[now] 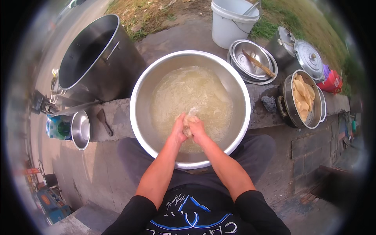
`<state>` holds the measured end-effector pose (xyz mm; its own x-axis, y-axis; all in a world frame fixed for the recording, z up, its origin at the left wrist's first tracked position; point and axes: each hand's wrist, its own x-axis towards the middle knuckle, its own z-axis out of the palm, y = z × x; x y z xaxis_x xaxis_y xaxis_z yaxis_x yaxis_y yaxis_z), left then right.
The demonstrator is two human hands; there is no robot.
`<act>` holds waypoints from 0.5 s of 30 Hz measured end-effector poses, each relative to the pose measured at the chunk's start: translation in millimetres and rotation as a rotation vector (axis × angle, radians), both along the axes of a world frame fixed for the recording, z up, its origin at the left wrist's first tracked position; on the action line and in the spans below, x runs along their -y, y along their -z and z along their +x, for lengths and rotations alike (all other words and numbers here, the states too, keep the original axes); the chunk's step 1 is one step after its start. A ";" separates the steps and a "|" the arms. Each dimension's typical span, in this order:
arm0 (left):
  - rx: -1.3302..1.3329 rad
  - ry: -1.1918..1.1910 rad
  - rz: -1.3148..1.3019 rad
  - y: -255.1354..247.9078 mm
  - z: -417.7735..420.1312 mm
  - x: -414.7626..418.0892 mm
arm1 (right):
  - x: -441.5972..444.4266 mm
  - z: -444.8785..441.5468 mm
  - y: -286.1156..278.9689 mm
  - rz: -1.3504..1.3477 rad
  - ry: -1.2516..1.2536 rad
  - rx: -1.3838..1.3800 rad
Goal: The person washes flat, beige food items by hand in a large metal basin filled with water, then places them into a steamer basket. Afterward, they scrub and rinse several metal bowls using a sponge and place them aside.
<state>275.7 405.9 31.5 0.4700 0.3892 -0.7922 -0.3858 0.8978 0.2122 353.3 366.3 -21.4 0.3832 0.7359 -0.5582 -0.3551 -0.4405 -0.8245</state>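
A large round metal basin stands before me between my knees. Cloudy, pale yellowish liquid fills its lower part, with what looks like thin translucent film or sheet material in it. Over the near half of the liquid, my left hand and my right hand are together, gripping a wet, pale translucent clump between them. What the clump is made of cannot be told. Its lower part is partly hidden by my fingers.
Left: a tall metal pot, a steel bowl, a flat-bladed scraper. Right: a white bucket, stacked metal bowls with a wooden stick, a lidded pot, a perforated pan holding tan folded pieces.
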 end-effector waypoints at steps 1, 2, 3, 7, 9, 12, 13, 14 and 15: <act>0.104 -0.041 0.082 32.5 -17.4 -3.4 | 0.4 -15.3 -33.2 0.073 0.002 -0.353; 0.203 -0.087 0.172 77.5 -48.1 -9.8 | 2.6 -26.4 -54.3 0.111 -0.100 -0.142; 0.305 -0.124 0.261 101.5 -65.7 -12.5 | 5.0 -33.9 -68.4 0.150 -0.190 0.073; 0.033 -0.250 0.228 -7.3 -0.8 20.4 | 8.7 -1.7 -107.0 0.059 -0.385 0.858; 0.020 -0.190 0.264 -37.2 22.9 30.4 | 0.6 13.8 -69.2 0.084 -0.073 0.831; -0.058 -0.174 0.289 -30.7 22.2 35.8 | 20.6 -5.8 -63.2 0.292 -0.111 0.500; -0.052 -0.177 0.357 -23.9 16.7 34.2 | 27.0 -9.7 -67.9 0.390 -0.201 0.351; -0.045 -0.180 0.426 -16.2 8.8 34.5 | 24.5 -4.0 -71.0 0.380 -0.167 0.341; -0.038 -0.185 0.496 -12.6 7.5 34.4 | 19.2 3.3 -73.7 0.373 -0.134 0.332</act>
